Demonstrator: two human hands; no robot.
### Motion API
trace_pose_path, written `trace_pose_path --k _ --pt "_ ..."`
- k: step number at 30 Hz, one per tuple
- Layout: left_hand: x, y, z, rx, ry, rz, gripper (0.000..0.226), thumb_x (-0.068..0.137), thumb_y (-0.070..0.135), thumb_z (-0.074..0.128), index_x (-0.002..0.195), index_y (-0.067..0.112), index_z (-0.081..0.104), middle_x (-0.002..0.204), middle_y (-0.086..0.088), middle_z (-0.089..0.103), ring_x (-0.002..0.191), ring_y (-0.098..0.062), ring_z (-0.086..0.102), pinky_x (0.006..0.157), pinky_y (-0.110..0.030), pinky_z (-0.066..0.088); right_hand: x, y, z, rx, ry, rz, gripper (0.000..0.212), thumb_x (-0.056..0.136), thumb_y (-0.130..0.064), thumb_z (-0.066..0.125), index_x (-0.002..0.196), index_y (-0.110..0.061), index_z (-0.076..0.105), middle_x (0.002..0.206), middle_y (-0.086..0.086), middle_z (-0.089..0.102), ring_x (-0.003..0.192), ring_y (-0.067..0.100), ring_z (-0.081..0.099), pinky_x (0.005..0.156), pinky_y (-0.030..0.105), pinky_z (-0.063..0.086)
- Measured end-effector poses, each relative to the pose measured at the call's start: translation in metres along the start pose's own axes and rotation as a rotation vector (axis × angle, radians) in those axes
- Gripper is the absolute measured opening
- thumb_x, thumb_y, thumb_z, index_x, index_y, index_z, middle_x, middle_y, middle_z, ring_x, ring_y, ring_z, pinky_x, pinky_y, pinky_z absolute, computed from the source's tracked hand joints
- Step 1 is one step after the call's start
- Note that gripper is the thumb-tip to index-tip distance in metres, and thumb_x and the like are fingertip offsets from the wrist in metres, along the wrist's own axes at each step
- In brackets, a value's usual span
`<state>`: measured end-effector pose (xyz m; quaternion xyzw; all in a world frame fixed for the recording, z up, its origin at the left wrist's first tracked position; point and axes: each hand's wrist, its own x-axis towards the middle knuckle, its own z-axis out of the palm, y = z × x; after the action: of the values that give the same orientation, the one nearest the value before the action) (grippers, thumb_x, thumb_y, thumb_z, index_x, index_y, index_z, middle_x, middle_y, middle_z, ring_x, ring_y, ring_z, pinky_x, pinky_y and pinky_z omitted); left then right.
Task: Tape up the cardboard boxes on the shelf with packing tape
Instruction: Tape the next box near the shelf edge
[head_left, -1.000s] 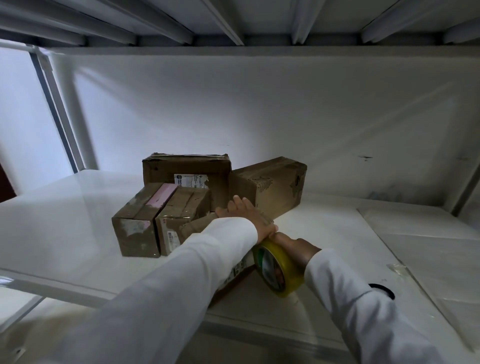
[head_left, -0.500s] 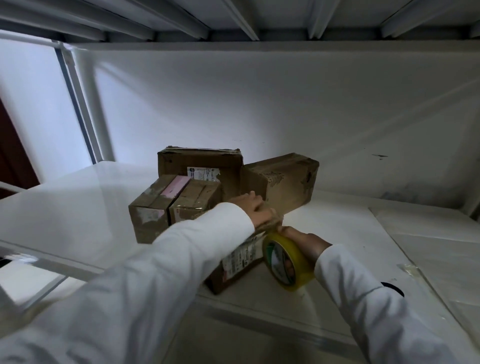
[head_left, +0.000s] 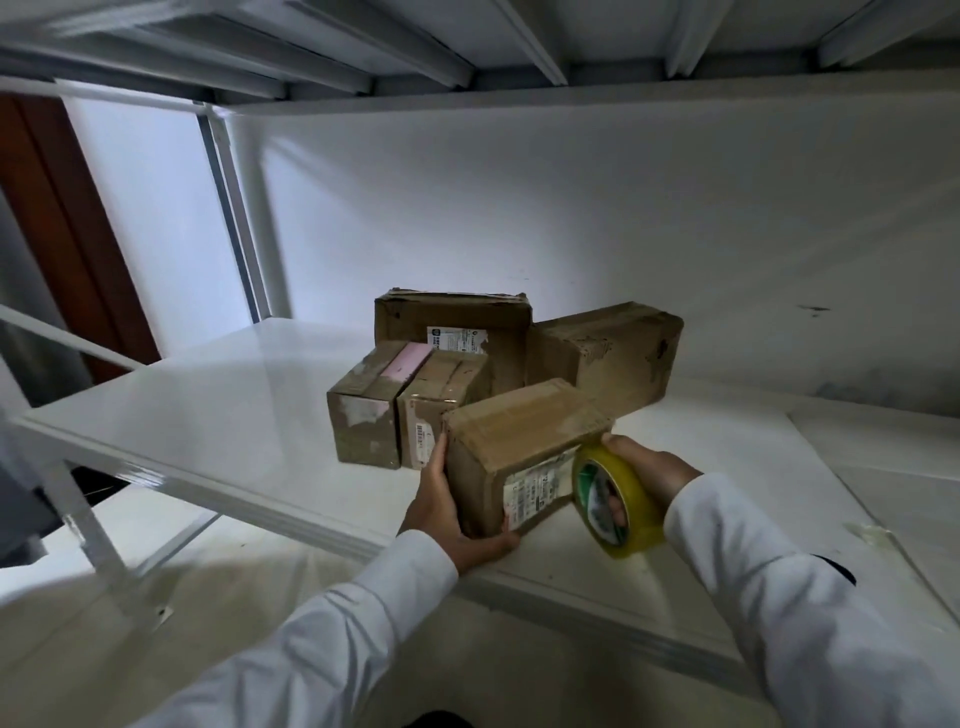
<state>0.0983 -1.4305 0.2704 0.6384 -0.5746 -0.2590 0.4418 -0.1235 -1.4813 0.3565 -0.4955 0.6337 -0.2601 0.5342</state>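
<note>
A brown cardboard box (head_left: 519, 441) with a white shipping label lies near the front edge of the white shelf (head_left: 218, 415). My left hand (head_left: 447, 514) grips its left side and near bottom corner. My right hand (head_left: 649, 467) holds a yellow roll of packing tape (head_left: 615, 501) against the box's right end. Behind stand several more boxes: two small ones side by side (head_left: 363, 410), one with a pink label, a larger box (head_left: 452, 322) at the back and a tilted box (head_left: 608, 353) to the right.
The shelf's back wall (head_left: 571, 208) rises right behind the boxes, and an upper shelf (head_left: 467, 52) hangs overhead. A white upright post (head_left: 249, 218) stands at the back left. Flat white sheets (head_left: 883, 467) lie on the shelf at the right.
My left hand came off the top of the front box and now grips its left side and lower corner. The box's top is uncovered. The tape roll stays at the box's right end.
</note>
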Motion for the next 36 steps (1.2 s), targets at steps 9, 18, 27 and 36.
trace_pose_path --k 9,18,27,36 --pt "0.015 0.030 -0.007 -0.123 -0.078 -0.084 0.107 0.069 0.040 0.079 0.148 0.033 0.007 0.143 0.000 0.042 0.127 -0.024 0.045 0.109 -0.041 0.038 -0.025 -0.031 -0.012 0.182 -0.137 -0.087 0.059 0.085 -0.061 0.051 0.083 -0.003 0.063 0.059 0.012 0.062 0.045 0.021 0.058 0.049 0.023 0.052" --pt "0.036 0.072 -0.017 -0.165 -0.322 -0.592 0.039 0.084 0.053 0.060 0.097 0.016 0.060 0.079 -0.005 0.064 0.071 -0.020 0.062 0.085 -0.036 0.052 -0.030 -0.047 -0.028 0.156 -0.077 -0.442 0.020 0.090 -0.028 0.059 0.086 -0.009 0.062 0.063 0.005 0.070 0.049 0.013 0.064 0.049 0.023 0.054" --pt "0.033 0.098 0.000 0.989 -0.075 0.237 0.117 0.073 0.073 0.056 0.150 0.009 -0.003 0.158 -0.014 -0.005 0.146 -0.033 -0.004 0.119 -0.048 0.008 -0.010 -0.059 -0.015 0.134 -0.054 -0.456 0.044 0.094 -0.044 0.047 0.091 -0.002 0.063 0.056 0.007 0.067 0.046 0.016 0.063 0.047 0.019 0.050" --pt "0.080 0.109 0.049 1.167 -0.353 0.202 0.118 0.079 0.067 0.057 0.148 0.009 -0.019 0.155 -0.016 -0.024 0.143 -0.032 -0.021 0.115 -0.051 -0.006 0.003 -0.060 -0.008 0.193 0.038 -0.415 0.050 0.094 -0.051 0.044 0.084 -0.006 0.064 0.058 0.008 0.068 0.048 0.017 0.063 0.052 0.020 0.051"
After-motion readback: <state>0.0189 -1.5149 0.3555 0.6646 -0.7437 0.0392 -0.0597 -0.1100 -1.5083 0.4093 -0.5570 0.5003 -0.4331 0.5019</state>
